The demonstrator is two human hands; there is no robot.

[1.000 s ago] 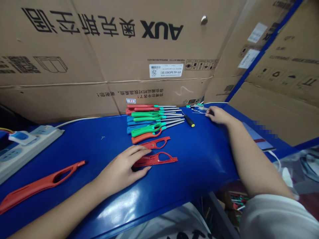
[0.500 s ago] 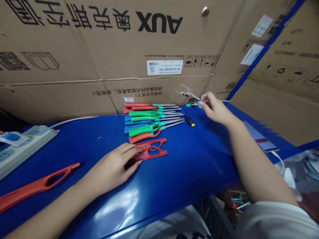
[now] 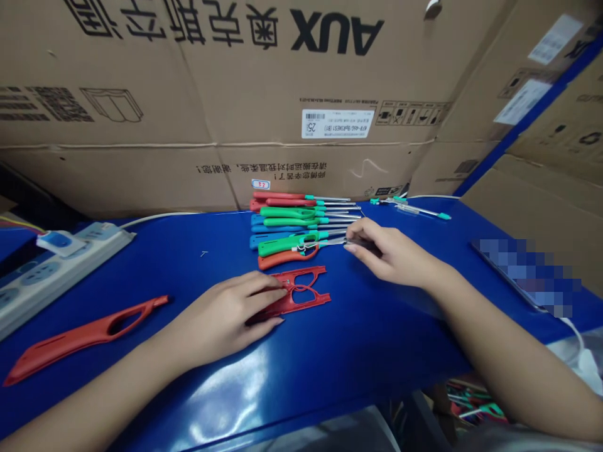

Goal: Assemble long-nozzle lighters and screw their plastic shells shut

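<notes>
My left hand (image 3: pixel 235 314) lies over two red lighter shell halves (image 3: pixel 306 300) side by side on the blue table, its fingers and thumb holding their handle ends and hiding them. My right hand (image 3: pixel 386 251) pinches a thin pale strip with white wire ends (image 3: pixel 325 243). The strip points left, across the green and orange lighters. Just behind both hands is a row of assembled gas lighters (image 3: pixel 282 221) in red, green, blue and orange, their metal tubes pointing right. Another red lighter casing (image 3: pixel 89 339) lies apart on the left.
A white power strip (image 3: pixel 61 270) is on the left. Behind the lighters stands a cardboard wall (image 3: pixel 188 119). Tubes with teal fittings (image 3: pixel 419 210) lie at the back right, and a phone (image 3: pixel 509 276) with a cable is near the right edge.
My right hand has moved left and toward me with the wired strip, from the back right to beside the lighters. My left hand stays on the red shell halves. The view has shifted slightly.
</notes>
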